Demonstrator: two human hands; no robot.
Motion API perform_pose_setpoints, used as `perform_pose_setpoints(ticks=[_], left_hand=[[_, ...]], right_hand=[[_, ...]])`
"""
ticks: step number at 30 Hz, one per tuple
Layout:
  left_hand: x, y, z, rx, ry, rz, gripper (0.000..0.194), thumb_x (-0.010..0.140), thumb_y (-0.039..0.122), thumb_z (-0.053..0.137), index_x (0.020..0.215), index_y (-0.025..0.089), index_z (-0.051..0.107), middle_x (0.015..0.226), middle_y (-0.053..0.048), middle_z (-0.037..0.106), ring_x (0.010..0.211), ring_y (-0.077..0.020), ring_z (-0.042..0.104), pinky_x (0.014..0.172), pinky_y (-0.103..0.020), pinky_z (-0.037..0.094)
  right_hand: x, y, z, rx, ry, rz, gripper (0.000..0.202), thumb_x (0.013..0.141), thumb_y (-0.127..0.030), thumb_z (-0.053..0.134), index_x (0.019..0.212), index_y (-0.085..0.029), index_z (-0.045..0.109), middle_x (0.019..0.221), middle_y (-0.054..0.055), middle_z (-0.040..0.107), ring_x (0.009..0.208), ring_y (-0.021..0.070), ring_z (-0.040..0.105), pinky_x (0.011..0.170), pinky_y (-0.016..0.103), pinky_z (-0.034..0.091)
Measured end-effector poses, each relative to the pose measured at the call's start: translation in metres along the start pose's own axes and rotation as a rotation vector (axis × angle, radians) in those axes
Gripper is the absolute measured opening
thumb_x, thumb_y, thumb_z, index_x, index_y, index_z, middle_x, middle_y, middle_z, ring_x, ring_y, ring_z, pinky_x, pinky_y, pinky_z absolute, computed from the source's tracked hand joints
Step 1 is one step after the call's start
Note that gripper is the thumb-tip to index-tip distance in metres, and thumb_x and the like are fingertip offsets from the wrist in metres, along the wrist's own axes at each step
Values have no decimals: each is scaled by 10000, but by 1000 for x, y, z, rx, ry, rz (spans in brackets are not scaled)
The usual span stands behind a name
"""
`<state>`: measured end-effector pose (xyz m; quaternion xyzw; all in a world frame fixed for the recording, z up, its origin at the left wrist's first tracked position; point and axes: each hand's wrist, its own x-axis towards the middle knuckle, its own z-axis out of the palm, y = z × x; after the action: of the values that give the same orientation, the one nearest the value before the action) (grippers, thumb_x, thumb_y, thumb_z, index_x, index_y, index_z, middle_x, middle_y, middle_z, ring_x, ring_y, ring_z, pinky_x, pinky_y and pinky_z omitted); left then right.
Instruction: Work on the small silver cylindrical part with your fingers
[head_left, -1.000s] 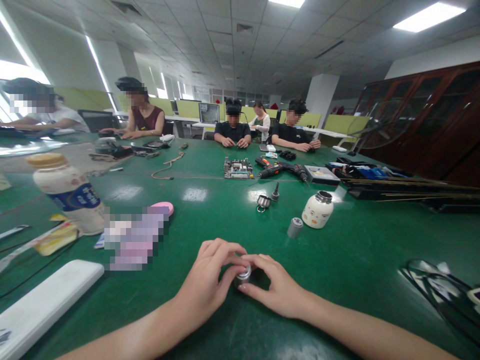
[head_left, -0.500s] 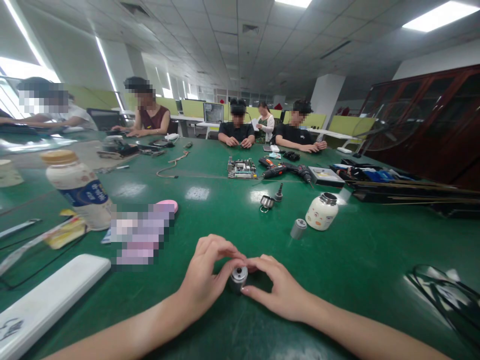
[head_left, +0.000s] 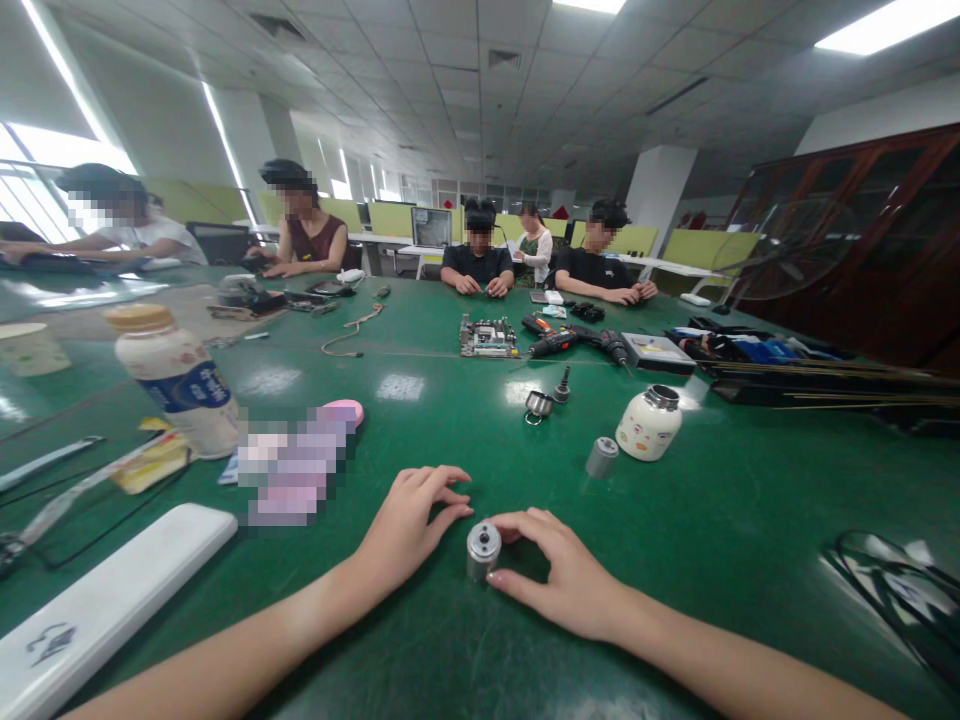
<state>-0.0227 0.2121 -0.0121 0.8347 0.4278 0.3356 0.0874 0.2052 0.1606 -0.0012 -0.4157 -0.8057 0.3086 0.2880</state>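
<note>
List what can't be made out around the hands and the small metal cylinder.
- Head view: the far side of the metal cylinder is hidden by the right hand.
- The item left of the left hand is blurred out.
- The print on the white jar is too small to read.
- The black cable is cut off by the right edge.

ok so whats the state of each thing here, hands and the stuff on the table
left hand: open, on the table, off the cylinder
right hand: fingers curled on the metal cylinder
metal cylinder: upright on the green table
white jar: upright, lid off
small grey cap: standing beside the jar
drink bottle: upright, capped
</note>
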Motion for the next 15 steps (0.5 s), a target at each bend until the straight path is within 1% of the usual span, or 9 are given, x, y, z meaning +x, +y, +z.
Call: perform_pose_setpoints(ticks=[3, 4, 6, 8, 9, 10, 12, 15], left_hand=[[-1, 1, 1, -9, 25, 54, 235, 857, 200, 679, 1073, 240, 596, 919, 16, 779, 936, -205, 695, 847, -362, 452], [-1, 2, 1, -24, 55, 79, 216, 862, 204, 676, 1062, 240, 602, 907, 16, 778, 917, -202, 700, 840, -361, 460], [-3, 6, 1, -86, 178, 112, 170, 876, 212, 667, 1033, 233, 604, 891, 6, 766, 873, -194, 704, 813, -349, 487], [-5, 13, 1, -174, 342, 126, 151, 883, 191, 660, 1014, 223, 591, 899, -13, 740, 858, -183, 693, 781, -326, 517], [-7, 18, 0, -216, 406, 138, 159, 883, 166, 657, 1012, 221, 583, 909, -22, 724, 860, -178, 684, 771, -315, 529], [-10, 23, 0, -252, 438, 167, 178, 876, 135, 656, 1009, 221, 575, 905, -24, 712, 865, -175, 676, 774, -309, 536], [-14, 33, 0, -297, 419, 245, 225, 865, 92, 654, 1024, 228, 573, 894, -22, 704, 870, -173, 664, 785, -305, 541], [-18, 44, 2, -325, 350, 276, 242, 858, 88, 663, 1039, 231, 592, 902, -29, 695, 895, -179, 655, 789, -302, 553]], right_hand=[[2, -4, 3, -30, 5, 35, 600, 728, -401, 829, 1263, -294, 581, 1105, 13, 686, 997, 226, 608, 895, 372, 434], [3, -6, 4, -50, 13, 38, 616, 710, -422, 840, 1258, -302, 585, 1123, 11, 684, 1006, 233, 605, 905, 382, 426], [4, -9, 7, -91, 35, 31, 525, 741, -435, 815, 1207, -299, 614, 1160, 4, 683, 1035, 240, 598, 939, 399, 402], [4, -10, 9, -109, 52, 24, 397, 802, -409, 767, 1152, -276, 636, 1166, 3, 687, 1041, 235, 596, 947, 396, 394], [4, -10, 10, -113, 53, 21, 367, 821, -392, 751, 1147, -266, 637, 1153, 6, 691, 1027, 230, 600, 937, 390, 398], [4, -10, 10, -118, 53, 18, 357, 831, -376, 741, 1151, -258, 633, 1134, 9, 696, 1008, 227, 604, 924, 384, 404], [3, -10, 10, -126, 51, 3, 331, 844, -346, 726, 1146, -250, 632, 1098, 12, 701, 978, 222, 607, 906, 377, 410], [3, -9, 10, -132, 54, -14, 310, 855, -329, 711, 1143, -243, 632, 1081, 17, 702, 968, 222, 601, 891, 372, 414]])
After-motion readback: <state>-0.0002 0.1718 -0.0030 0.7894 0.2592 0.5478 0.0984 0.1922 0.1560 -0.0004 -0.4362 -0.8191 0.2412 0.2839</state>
